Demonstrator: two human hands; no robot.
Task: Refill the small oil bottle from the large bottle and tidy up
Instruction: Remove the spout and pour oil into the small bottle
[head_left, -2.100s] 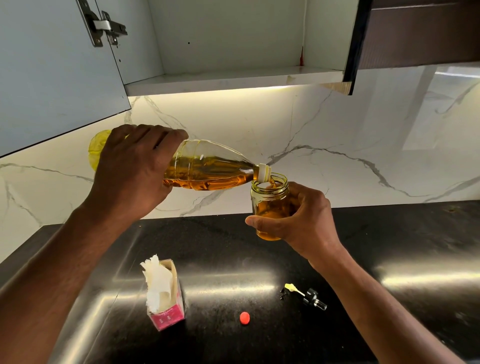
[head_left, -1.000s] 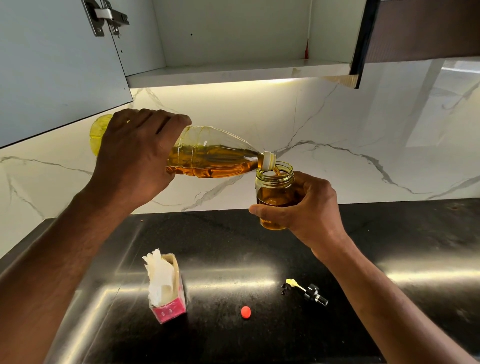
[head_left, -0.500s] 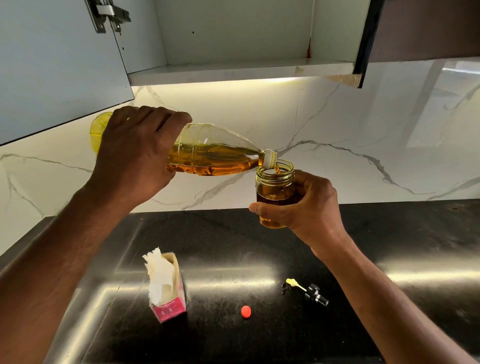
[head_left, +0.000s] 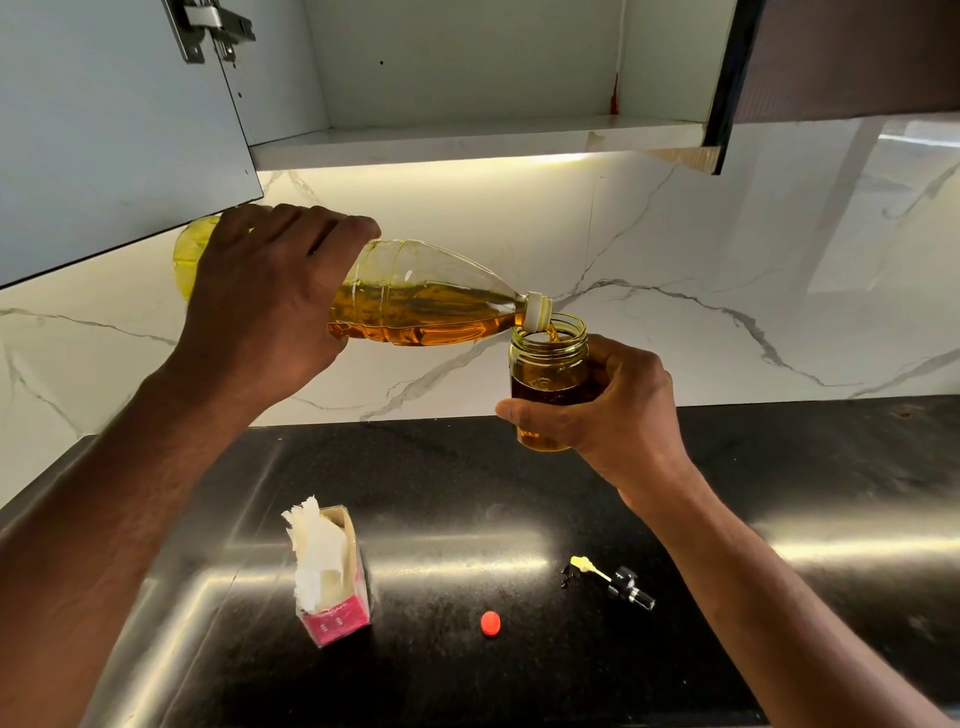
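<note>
My left hand grips the large clear plastic oil bottle around its middle, tipped almost level above the counter. Its white neck rests at the rim of the small glass bottle, and amber oil runs into it. My right hand holds the small bottle upright from the right side, fingers wrapped round its lower half. The small bottle is roughly three-quarters full. A red cap and a black pourer top with a yellow tip lie on the black counter below.
A pink tissue box with white tissue sticking out stands on the counter at left. An open wall cupboard hangs overhead, its door swung out at the upper left. White marble backsplash runs behind.
Both hands and the bottles have stayed almost still. The oil in the small bottle has risen and looks darker, and the level in the large bottle has dropped slightly.
</note>
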